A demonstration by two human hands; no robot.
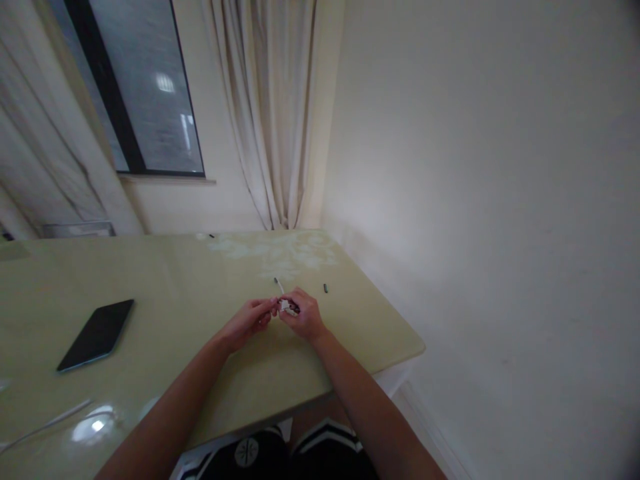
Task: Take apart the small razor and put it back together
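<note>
Held object (285, 305) (too small to identify), white cable (60, 418) cut off left

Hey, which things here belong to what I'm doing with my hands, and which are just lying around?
Part of the job:
small piece, between left hand and right hand
thin white item, just beyond the hands, probably
dark bit to the right, possibly

Just lying about, it seems:
tablet
white cable
dark scrap at the far edge
</note>
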